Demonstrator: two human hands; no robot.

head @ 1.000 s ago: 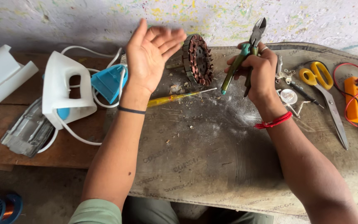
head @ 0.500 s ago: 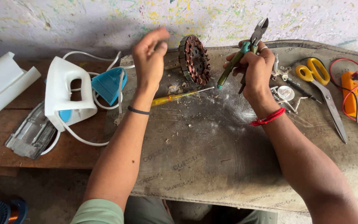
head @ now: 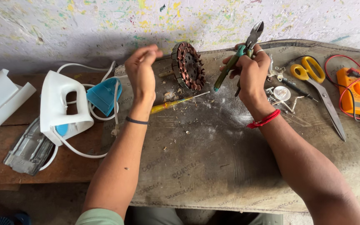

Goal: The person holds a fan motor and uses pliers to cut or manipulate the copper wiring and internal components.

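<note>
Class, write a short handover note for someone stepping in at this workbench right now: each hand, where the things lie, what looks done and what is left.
Left hand: raised, fingertips pinched together; whether it grips anything is too small to tell.
Right hand: shut on the green-handled cutting pliers, jaws pointing up.
The round copper-wound motor stator stands on edge between the hands, on the grey fabric sheet. The yellow-handled screwdriver lies just before it.
Done: debris and dust on the sheet suggest some cutting.
Left: most copper windings remain on the stator.
</note>
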